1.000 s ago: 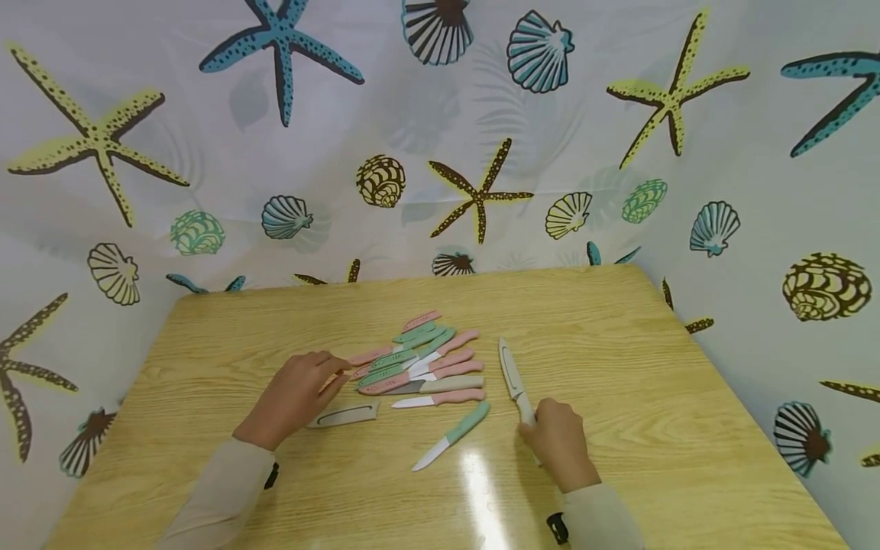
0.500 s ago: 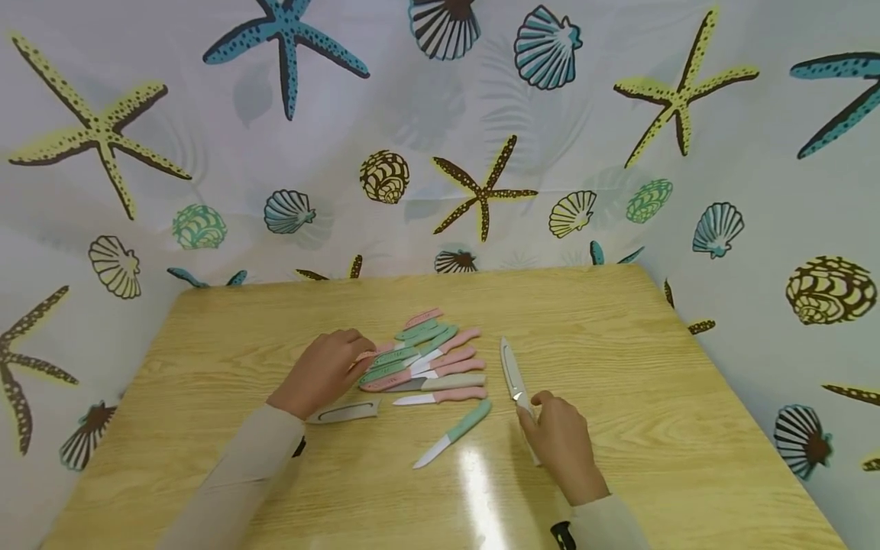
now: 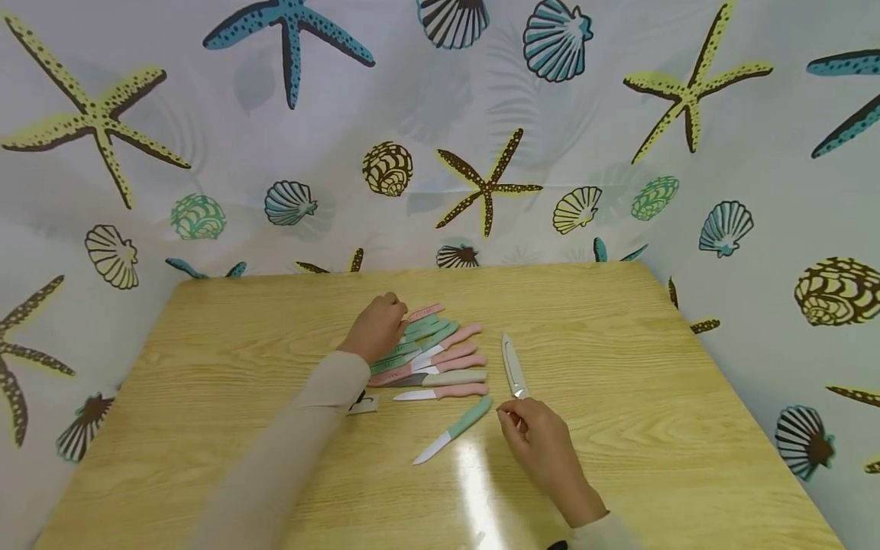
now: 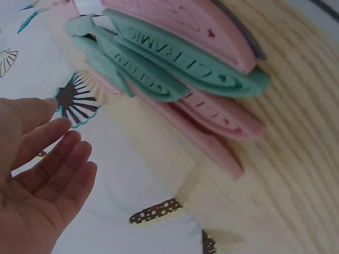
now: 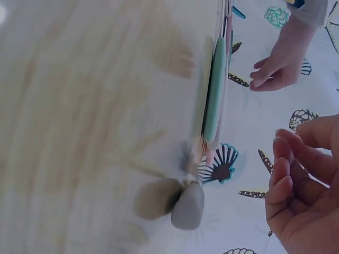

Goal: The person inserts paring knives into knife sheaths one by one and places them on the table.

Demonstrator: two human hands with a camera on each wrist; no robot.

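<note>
My left hand (image 3: pixel 376 330) hovers at the left of a pile of pink and green knife sheaths. Its fingers are relaxed and hold nothing in the left wrist view, beside green sheaths (image 4: pixel 180 61) and a pink sheath (image 4: pixel 196 26) embossed with lettering. My right hand (image 3: pixel 546 447), fingers loosely bent and empty, is over the handle of a beige knife (image 3: pixel 512 365) whose blade appears sheathed. That handle's rounded end (image 5: pixel 189 206) lies on the table, apart from my fingers. Left of it rests a green-handled knife (image 3: pixel 470 416) with a bare white blade.
Beside the sheaths lie a pink-handled knife (image 3: pixel 462 390), a beige-handled knife (image 3: pixel 459 377) with a grey blade, and more pink handles. A beige sheath (image 3: pixel 364 406) is partly hidden by my left sleeve. Patterned cloth (image 3: pixel 412 221) hangs behind the wooden table (image 3: pixel 653 428).
My left hand has moved away and to the right, along the sheaths toward the back of the pile. My right hand has let go of the beige knife, which stays on the table.
</note>
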